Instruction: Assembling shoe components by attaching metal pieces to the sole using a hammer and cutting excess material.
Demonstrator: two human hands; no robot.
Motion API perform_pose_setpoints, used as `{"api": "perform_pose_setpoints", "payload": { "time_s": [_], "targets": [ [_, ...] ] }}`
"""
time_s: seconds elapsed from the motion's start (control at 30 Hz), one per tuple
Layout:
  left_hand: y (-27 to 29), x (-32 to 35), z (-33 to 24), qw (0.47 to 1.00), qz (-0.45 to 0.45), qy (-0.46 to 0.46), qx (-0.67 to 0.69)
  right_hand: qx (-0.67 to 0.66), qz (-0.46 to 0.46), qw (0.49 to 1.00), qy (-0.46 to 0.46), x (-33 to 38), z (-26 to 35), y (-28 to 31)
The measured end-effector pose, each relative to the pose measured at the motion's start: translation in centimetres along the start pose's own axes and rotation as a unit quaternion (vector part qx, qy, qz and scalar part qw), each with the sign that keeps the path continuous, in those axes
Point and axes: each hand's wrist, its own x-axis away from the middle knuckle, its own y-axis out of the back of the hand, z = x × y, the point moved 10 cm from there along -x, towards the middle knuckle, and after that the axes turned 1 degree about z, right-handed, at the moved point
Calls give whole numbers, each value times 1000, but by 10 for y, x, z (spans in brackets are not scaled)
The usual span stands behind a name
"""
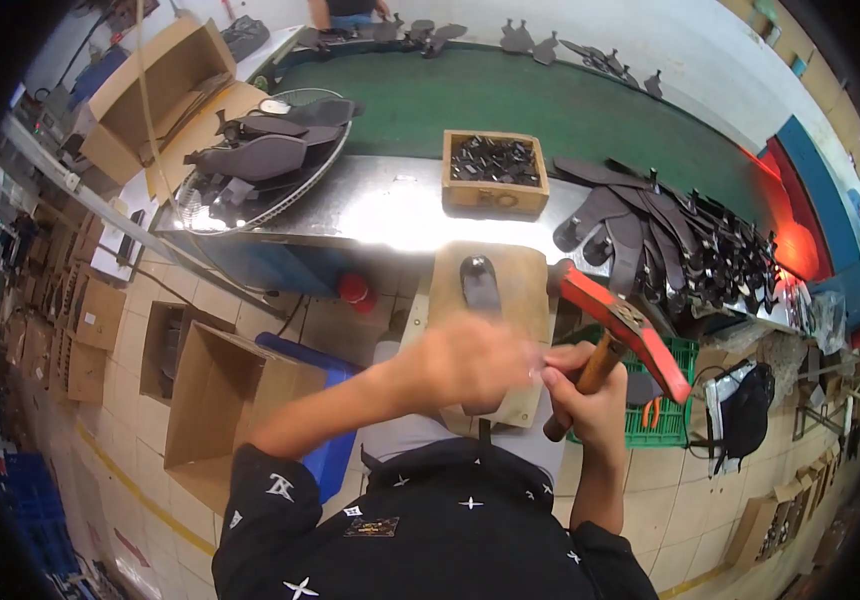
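My right hand [590, 395] is wrapped round the wooden handle of a hammer [628, 328], whose red-and-dark head tilts up to the right. Its thumb and forefinger come close to the fingers of my left hand [475, 362]. Motion smears the left hand, and whatever small thing may be between the fingertips cannot be made out. Under the left hand a dark sandal [480, 290] lies lengthwise on a worn tan board [520, 285] in front of me. The hand hides the middle of that sandal.
A wooden box [495, 199] of small black parts stands on the metal bench edge [390, 190]. Dark sandals [640, 225] pile up at right; more fill a wire basket [270, 215] at left. Beyond runs a green conveyor belt [410, 100]. A green crate [675, 420] stands at lower right.
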Motion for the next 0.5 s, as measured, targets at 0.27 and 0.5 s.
{"api": "perform_pose_setpoints", "payload": {
  "time_s": [0.27, 0.5],
  "targets": [
    [-59, 87, 151, 872, -50, 486, 30, 156, 0, 984, 89, -115, -17, -7],
    [-72, 97, 165, 844, -114, 486, 194, 253, 63, 948, 182, -149, -12, -34]
  ]
}}
